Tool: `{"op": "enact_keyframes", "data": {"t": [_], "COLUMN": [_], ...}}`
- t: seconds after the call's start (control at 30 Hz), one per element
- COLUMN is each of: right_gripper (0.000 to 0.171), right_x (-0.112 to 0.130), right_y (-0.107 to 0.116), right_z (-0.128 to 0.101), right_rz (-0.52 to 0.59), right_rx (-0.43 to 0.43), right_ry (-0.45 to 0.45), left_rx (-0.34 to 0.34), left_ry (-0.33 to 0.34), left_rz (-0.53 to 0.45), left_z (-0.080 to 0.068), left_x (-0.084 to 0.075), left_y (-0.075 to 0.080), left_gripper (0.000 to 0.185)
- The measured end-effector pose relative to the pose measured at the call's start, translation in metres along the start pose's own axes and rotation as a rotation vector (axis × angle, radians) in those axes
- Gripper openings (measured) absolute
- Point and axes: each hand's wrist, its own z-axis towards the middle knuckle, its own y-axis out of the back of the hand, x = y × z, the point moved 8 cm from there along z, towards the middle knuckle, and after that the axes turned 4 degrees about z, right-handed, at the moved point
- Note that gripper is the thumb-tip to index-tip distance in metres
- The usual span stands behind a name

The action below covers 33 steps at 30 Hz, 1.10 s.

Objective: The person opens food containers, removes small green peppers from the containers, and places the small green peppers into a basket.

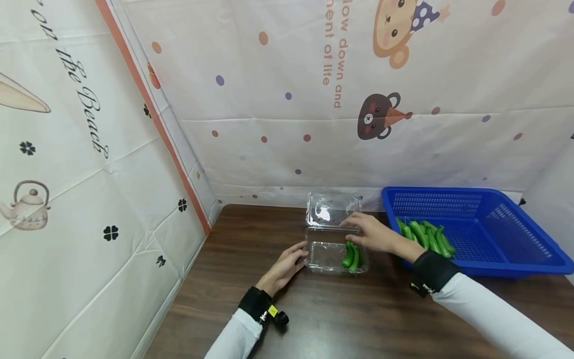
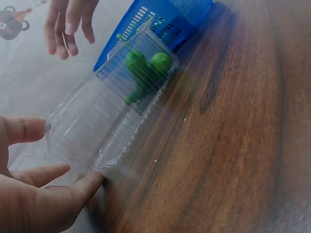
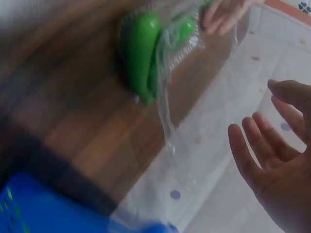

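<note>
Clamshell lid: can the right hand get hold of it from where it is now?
Probably yes. The right hand is open just in front of the raised clamshell lid, nothing between them; the left hand touches the box's other side.

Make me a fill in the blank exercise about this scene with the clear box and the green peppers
1. The clear plastic box on the table holds ____ green peppers.
2. The rest of the peppers lie in a ____ basket.
3. The box's hinged lid stands ____.
4. The left hand touches the box's ____ end.

Missing words: two; blue; open; left
</note>
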Motion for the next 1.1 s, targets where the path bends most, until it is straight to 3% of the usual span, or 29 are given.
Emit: {"op": "enact_keyframes", "data": {"t": [0.27,0.63,1.1], "right_gripper": [0.024,0.040,0.030], "right_x": [0.005,-0.003,-0.009], "right_y": [-0.030,-0.057,-0.075], "right_z": [-0.002,-0.005,-0.005], "right_rz": [0.018,-0.031,-0.099], "right_rx": [0.092,0.241,0.307], "right_ry": [0.081,0.035,0.023], "left_rx": [-0.005,-0.007,0.004], "left_ry": [0.003,0.009,0.004], "left_rz": [0.024,0.011,0.000], "left_z": [0.001,0.001,0.003], "left_x": [-0.002,0.000,0.001], "left_y": [0.001,0.002,0.001], "left_gripper": [0.063,0.063,0.064]}}
